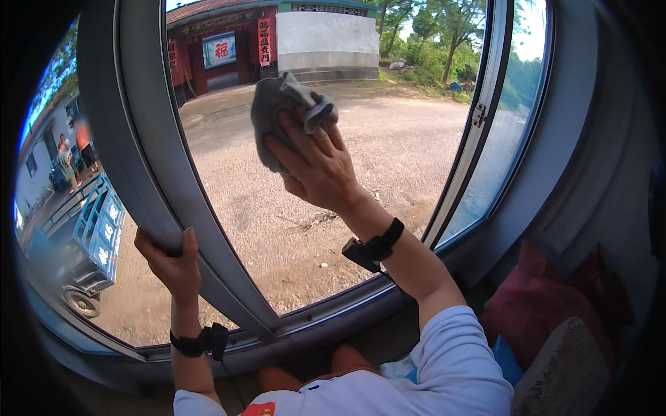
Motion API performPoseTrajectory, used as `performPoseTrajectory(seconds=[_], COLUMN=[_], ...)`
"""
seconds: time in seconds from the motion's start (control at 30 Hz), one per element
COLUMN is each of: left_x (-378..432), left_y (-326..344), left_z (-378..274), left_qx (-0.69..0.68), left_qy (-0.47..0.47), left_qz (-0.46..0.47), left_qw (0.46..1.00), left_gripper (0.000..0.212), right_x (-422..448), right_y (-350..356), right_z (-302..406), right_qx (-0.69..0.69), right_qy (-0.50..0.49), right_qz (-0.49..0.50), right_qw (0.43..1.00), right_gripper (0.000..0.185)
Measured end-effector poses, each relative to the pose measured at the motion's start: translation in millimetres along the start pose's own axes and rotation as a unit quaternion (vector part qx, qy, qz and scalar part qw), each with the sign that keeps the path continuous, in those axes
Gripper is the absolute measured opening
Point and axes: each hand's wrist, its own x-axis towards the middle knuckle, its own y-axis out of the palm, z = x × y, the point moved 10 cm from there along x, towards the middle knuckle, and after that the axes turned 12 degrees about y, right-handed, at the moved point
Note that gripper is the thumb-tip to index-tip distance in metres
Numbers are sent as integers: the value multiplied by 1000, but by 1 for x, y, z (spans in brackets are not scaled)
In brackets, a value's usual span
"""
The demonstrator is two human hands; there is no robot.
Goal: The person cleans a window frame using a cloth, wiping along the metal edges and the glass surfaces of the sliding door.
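My right hand (pixel 320 161) is raised in front of a large window pane (pixel 322 234), its spread fingers pressing a crumpled grey cloth (pixel 273 109) against the glass. Part of the cloth bunches up over the fingertips. At the lower left, my left hand (pixel 174 265) grips the edge of a grey metal window frame upright (pixel 151 177), thumb on one side and fingers on the other. Both wrists wear black straps with small black devices.
A latch (pixel 478 115) sits on the right-hand frame upright. The sill (pixel 333 317) runs below the panes. At lower right are a dark red cloth item (pixel 546 307) and a patterned cushion-like thing (pixel 564 369). Outside are people and a blue cart (pixel 99 239).
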Motion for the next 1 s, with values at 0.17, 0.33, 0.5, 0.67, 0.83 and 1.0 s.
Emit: performPoseTrajectory(seconds=[0.17, 0.33, 0.5, 0.67, 0.83, 1.0], left_x=[1, 1, 1, 5, 0, 1], left_y=[0, 0, 10, 4, 4, 0], left_z=[-3, -1, -9, -15, -6, -7], left_qx=[-31, -53, -59, -47, -25, 16], left_qy=[0, -13, 11, 32, 7, 31], left_qz=[-4, -5, 11, 1, 2, 9], left_qw=[1000, 999, 998, 998, 1000, 999], left_gripper=[59, 59, 56, 57, 61, 64], right_x=[-19, -56, -78, -23, 10, -13], right_y=[-74, -112, -107, -60, -1, 39], right_z=[-136, -247, -284, -134, 12, 81], right_qx=[-63, -42, 52, -20, 40, 123], right_qy=[107, 247, 400, 225, 104, 42], right_qz=[-144, -234, -224, -220, -75, 39], right_qw=[982, 939, 887, 949, 991, 991], right_gripper=[36, 40, 41, 38, 42, 46])
